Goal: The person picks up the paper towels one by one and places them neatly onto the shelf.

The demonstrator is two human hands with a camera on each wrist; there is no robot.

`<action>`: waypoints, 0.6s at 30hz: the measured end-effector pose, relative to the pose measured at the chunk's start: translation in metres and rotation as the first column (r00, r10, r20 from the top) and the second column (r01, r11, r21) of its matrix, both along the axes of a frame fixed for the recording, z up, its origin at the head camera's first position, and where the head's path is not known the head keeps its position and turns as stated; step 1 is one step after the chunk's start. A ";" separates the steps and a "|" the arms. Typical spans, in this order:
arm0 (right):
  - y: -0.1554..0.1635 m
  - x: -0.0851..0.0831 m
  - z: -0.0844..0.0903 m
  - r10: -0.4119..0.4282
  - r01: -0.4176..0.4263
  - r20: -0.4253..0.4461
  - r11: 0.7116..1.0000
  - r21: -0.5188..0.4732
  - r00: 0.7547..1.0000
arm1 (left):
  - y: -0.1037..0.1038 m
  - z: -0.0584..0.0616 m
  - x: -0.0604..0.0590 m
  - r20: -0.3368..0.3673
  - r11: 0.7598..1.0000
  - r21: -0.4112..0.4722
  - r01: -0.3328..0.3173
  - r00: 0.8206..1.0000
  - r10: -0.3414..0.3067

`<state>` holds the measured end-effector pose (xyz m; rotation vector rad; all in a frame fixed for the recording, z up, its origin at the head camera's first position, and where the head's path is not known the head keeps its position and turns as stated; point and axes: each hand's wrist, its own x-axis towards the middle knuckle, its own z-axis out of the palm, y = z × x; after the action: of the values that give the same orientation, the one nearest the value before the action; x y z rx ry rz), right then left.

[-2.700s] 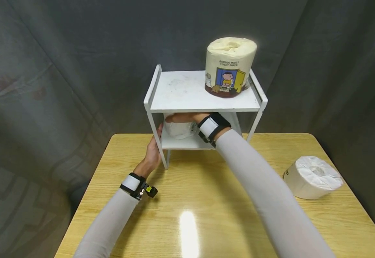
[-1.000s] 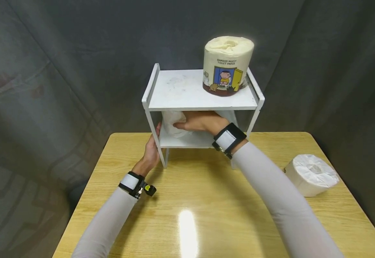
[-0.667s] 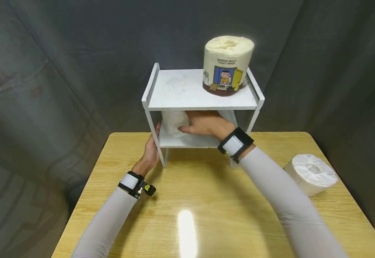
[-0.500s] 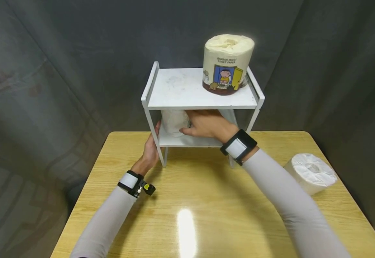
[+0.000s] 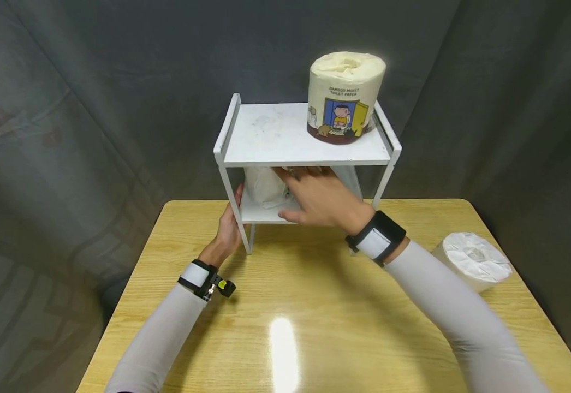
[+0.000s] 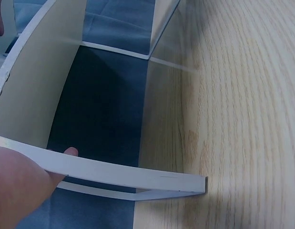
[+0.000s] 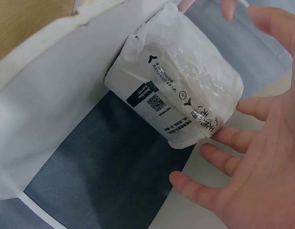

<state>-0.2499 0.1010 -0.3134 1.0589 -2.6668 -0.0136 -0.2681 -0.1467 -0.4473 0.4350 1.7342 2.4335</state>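
Note:
A small white two-tier shelf rack (image 5: 275, 131) stands on the table. My left hand (image 5: 227, 232) grips its front left leg; in the left wrist view a fingertip (image 6: 71, 151) shows past the white bar. On the lower tier, at the left, a white plastic-wrapped toilet roll (image 5: 265, 188) stands, partly hidden by the upper tier. My right hand (image 5: 325, 199) is beside that roll with fingers spread. In the right wrist view the roll's printed wrapper (image 7: 178, 81) faces the camera, and the fingers (image 7: 233, 138) are right at its edge, not wrapped around it.
A large cream toilet roll (image 5: 344, 103) with a cartoon print stands on the right of the upper tier. Another white wrapped roll (image 5: 473, 259) is on the wooden table (image 5: 207, 338) at the right. A dark curtain (image 5: 143, 82) hangs behind.
My right hand, earlier over the wrapped roll on the lower tier, has drawn back right and toward me, its fingers spreading off the roll. The left hand keeps its hold on the leg.

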 end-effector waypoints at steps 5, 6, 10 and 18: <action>0.004 0.008 -0.001 0.009 -0.009 0.011 1.000 0.016 1.000 | 0.000 -0.002 -0.001 -0.003 1.000 0.000 -0.003 1.000 0.003; 0.005 0.010 -0.001 0.012 -0.012 0.001 1.000 0.019 1.000 | -0.001 -0.002 -0.001 -0.002 1.000 -0.001 -0.006 1.000 0.006; 0.008 0.016 -0.003 0.033 -0.032 -0.033 0.999 0.012 0.999 | -0.001 -0.002 -0.001 -0.011 1.000 -0.012 0.001 1.000 -0.001; 0.015 0.032 -0.009 0.035 -0.035 0.003 0.999 0.008 0.999 | -0.001 -0.003 -0.001 -0.029 1.000 0.000 0.012 1.000 -0.012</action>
<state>-0.2177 0.1156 -0.3223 1.1085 -2.6531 -0.0164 -0.2691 -0.1475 -0.4506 0.4817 1.7378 2.4315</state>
